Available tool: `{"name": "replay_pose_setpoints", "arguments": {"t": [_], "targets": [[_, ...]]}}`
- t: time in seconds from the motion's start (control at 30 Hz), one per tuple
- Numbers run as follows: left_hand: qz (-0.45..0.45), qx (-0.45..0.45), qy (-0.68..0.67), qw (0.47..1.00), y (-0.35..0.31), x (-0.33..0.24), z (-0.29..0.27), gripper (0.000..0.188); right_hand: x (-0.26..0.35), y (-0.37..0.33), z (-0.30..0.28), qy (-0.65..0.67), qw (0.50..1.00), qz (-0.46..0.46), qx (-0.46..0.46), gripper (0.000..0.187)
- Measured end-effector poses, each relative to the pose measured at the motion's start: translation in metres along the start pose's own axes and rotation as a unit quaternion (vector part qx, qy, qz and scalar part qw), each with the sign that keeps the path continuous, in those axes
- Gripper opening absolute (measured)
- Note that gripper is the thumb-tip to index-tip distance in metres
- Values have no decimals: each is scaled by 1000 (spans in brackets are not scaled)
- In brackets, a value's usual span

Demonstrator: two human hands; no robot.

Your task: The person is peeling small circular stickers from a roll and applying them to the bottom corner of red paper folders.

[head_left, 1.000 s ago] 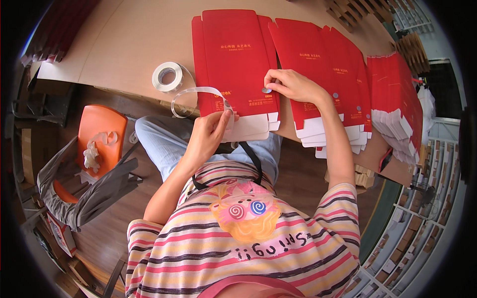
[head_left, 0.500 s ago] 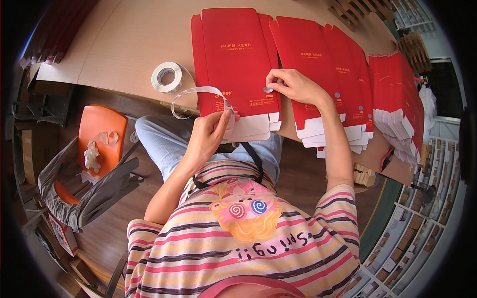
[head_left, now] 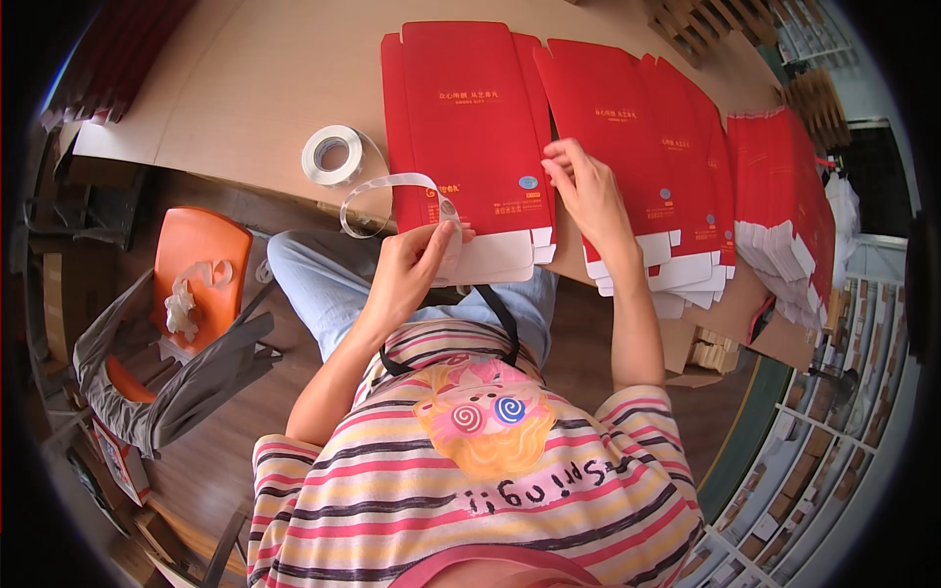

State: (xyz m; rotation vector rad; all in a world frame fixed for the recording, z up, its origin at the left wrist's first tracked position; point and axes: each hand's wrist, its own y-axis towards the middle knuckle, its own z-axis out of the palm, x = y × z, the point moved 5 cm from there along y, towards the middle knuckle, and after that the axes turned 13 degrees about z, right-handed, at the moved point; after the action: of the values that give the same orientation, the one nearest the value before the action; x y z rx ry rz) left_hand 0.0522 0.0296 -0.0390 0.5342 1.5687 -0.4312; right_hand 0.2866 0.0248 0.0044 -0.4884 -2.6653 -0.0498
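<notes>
A flat red carton (head_left: 466,127) with white bottom flaps lies in front of me at the table edge. One round bluish sticker (head_left: 528,182) sits flat near its lower right corner. My left hand (head_left: 417,260) pinches a curled translucent sticker strip (head_left: 412,180) over the carton's lower left flaps. The strip loops back toward a white sticker roll (head_left: 332,155) lying left of the carton. Just past the carton's right edge is my right hand (head_left: 585,191), fingers loosely bent and apart, with nothing seen in them. It covers part of another red carton (head_left: 608,118).
More flat red cartons (head_left: 686,137) with round stickers overlap to the right, beside a thick red carton stack (head_left: 779,176). Cardboard pieces (head_left: 706,24) lie at the far right. An orange chair (head_left: 201,265) stands at left, with a shelving rack (head_left: 823,431) at right.
My right hand has let go of the sticker, now flat on the carton, and moved right past the carton's edge. My left hand has stayed nearly still with the strip.
</notes>
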Motion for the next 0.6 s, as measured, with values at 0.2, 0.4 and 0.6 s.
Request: {"name": "replay_pose_setpoints", "arguments": {"t": [0.2,0.4,0.6], "targets": [[47,-4,-17,999,-2,3,0,39,1,-25,22,125,982,87,-112,34],[10,-5,-70,997,-5,2,0,42,-10,-16,21,304,940,156,-3,29],[-31,16,-248,968,-6,-28,2,43,-123,-34,-77,199,947,218,-123,31]]}}
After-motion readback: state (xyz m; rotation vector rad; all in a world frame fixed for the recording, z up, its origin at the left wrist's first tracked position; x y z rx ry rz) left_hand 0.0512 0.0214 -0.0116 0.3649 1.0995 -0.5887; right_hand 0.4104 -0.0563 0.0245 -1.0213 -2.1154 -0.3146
